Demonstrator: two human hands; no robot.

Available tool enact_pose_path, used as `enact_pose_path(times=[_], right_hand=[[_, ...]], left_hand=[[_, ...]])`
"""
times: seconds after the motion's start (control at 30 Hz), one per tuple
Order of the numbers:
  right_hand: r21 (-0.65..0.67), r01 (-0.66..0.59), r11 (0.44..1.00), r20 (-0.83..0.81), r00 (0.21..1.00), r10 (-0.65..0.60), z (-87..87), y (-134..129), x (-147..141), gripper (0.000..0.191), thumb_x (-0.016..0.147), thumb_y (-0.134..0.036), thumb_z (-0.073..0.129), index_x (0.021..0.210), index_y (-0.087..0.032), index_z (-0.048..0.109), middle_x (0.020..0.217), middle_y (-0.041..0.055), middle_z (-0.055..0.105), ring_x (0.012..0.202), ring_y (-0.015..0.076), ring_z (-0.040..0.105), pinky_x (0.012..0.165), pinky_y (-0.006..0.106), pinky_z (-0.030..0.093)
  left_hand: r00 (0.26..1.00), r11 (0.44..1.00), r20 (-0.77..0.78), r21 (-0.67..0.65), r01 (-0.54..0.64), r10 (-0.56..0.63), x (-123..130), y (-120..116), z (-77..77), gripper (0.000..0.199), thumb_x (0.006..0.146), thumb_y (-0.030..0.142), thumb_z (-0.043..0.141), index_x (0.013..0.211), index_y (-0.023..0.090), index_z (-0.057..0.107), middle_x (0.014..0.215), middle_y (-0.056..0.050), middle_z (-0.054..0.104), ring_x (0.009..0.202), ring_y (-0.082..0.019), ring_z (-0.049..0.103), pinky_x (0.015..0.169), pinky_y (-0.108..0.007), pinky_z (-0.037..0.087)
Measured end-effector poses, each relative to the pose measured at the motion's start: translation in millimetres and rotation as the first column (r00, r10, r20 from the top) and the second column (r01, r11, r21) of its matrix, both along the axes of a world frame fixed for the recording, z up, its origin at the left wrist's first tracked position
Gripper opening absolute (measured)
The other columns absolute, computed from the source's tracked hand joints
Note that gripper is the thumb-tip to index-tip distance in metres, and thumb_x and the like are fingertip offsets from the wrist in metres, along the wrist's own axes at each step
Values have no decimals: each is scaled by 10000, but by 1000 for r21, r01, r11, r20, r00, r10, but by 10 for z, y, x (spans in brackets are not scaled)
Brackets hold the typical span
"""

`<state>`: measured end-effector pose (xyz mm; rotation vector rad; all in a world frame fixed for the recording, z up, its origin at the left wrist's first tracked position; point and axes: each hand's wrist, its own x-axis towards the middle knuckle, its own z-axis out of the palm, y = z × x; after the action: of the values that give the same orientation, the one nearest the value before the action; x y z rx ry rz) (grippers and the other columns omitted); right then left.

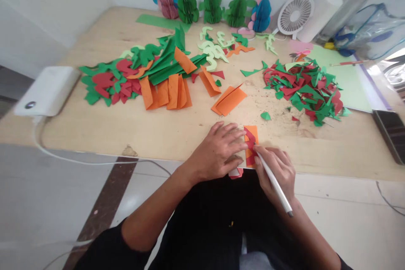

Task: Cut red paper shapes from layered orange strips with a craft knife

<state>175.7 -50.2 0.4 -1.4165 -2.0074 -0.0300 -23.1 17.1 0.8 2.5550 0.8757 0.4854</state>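
Note:
Near the table's front edge lies an orange paper piece (pixel 251 129) with a red curvy cut-out (pixel 249 140) on top. My left hand (pixel 218 152) rests flat with its fingers spread, its fingertips at the left side of the red cut-out. My right hand (pixel 276 171) grips a white pen (pixel 276 183), whose tip touches down at the right edge of the red cut-out. A small red and white item (pixel 236 173) shows below my left hand at the table edge. Behind my hands lie folded orange papers (pixel 229 100).
Green, red and orange cut-outs (pixel 104 80) pile up at left, red and green scraps (pixel 308 90) at right. Honeycomb paper figures (pixel 211 6), a white fan (pixel 295 14) and a bottle (pixel 356 2) stand behind. A power bank (pixel 49 90) and phone (pixel 390 133) flank them.

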Motion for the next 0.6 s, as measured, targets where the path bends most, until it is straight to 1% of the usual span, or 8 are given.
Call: enact_pose_path(times=[0.17,0.4,0.6], right_hand=[[39,-1,999,-1,1000,1,-50,-1,8,270,899,-141,559,1143,-210,651,870,50,765,803,207,695,750,343,492],[64,-24,998,5,1000,23,-64,3,23,265,892,-119,582,1137,-205,633,868,48,763,808,206,681,740,340,483],[68,-28,997,14,1000,27,-64,2,22,287,882,-107,589,1152,-202,617,870,50,759,803,211,671,746,342,477]], left_hand=[[1000,1000,12,19,0,0,-20,-17,24,345,928,359,538,1237,238,632,1441,-70,536,1407,-288,368,1187,-539,209],[996,999,76,22,37,-38,-50,-167,86,308,944,367,512,1160,201,658,1401,-84,573,1393,-285,401,1184,-531,243],[996,996,15,15,89,-89,-75,-206,76,330,938,366,520,1217,243,647,1447,-60,530,1390,-307,385,1173,-557,241]])
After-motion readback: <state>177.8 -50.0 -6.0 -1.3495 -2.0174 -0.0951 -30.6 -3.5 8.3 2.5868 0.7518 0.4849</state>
